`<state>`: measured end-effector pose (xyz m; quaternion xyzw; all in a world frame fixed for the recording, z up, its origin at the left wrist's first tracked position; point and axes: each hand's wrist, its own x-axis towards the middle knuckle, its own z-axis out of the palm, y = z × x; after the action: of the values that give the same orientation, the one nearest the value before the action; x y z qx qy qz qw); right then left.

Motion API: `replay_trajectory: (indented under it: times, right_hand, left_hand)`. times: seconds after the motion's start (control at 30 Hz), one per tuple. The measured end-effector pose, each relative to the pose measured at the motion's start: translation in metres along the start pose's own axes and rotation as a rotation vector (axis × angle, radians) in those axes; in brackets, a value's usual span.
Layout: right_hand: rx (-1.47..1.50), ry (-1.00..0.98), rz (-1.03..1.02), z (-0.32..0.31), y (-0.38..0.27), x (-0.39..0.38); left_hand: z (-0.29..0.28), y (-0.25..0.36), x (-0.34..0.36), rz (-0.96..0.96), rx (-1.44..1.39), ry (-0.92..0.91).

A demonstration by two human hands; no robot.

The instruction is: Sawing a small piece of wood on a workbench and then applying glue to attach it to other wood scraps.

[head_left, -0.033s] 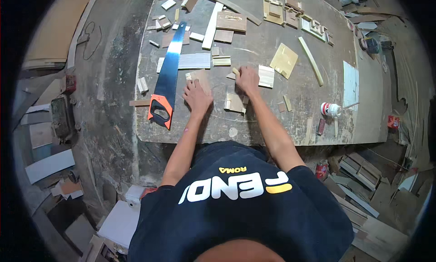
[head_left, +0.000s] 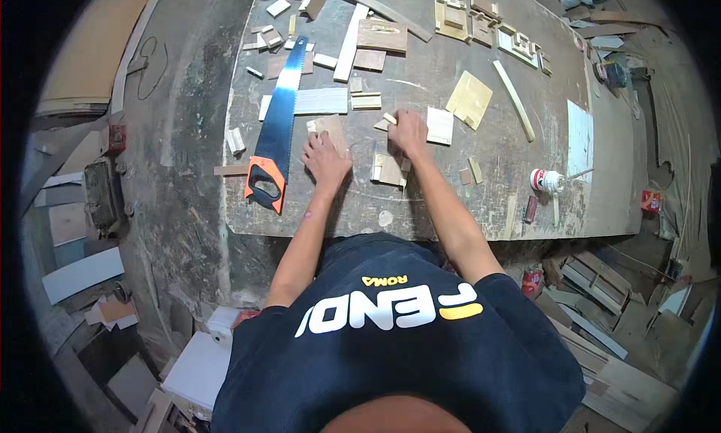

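Note:
My left hand (head_left: 327, 161) is on the bench with its fingers bent over the near part of a small brown wooden board (head_left: 331, 125). A small pale block (head_left: 312, 126) sits at that board's left edge, by my fingertips. To the right, my right hand (head_left: 409, 134) is closed in a pinch on a short pale wood strip (head_left: 390, 119), whose end sticks out to the left. Beneath that strip shows a thin brown wood piece (head_left: 381, 125). Near my right wrist lies a small square wooden piece with strips on it (head_left: 389, 168). My right fingertips are partly hidden.
An orange-handled handsaw (head_left: 279, 132) lies left of my left hand. A white panel (head_left: 440, 126) and a yellowish square panel (head_left: 469, 100) lie right of my right hand. A white glue bottle (head_left: 546, 181) is farther right. Wood offcuts (head_left: 383, 36) cover the bench's far side.

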<state>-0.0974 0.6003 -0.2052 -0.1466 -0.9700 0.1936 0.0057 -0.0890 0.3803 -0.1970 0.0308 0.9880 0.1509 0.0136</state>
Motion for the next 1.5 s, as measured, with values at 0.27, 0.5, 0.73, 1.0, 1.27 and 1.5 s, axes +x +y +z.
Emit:
replay_trajectory:
  times: [0.27,0.5,0.73,1.0,1.27,1.5]
  right_hand:
    - [0.028,0.033,-0.075,0.005,-0.024,0.026]
    - [0.181,0.087,-0.362,0.031,-0.049,0.104]
    - [-0.126,-0.148,-0.428,0.046,-0.048,0.128]
    - [0.235,-0.186,-0.194,0.052,-0.035,0.122]
    - [0.703,0.020,-0.070,-0.010,-0.013,0.073]
    - [0.716,-0.343,0.166,-0.037,0.045,-0.043]
  left_hand:
    - [-0.011,-0.002,0.000,0.003,-0.007,-0.076]
    - [-0.010,0.001,0.004,0.002,-0.043,-0.074]
    - [-0.005,-0.004,0.005,-0.007,-0.025,-0.070]
    - [-0.004,0.000,0.003,0.002,0.002,-0.047]
    - [-0.007,0.004,0.000,0.011,0.006,-0.019]
    - [0.021,0.007,-0.009,0.115,-0.680,-0.253]
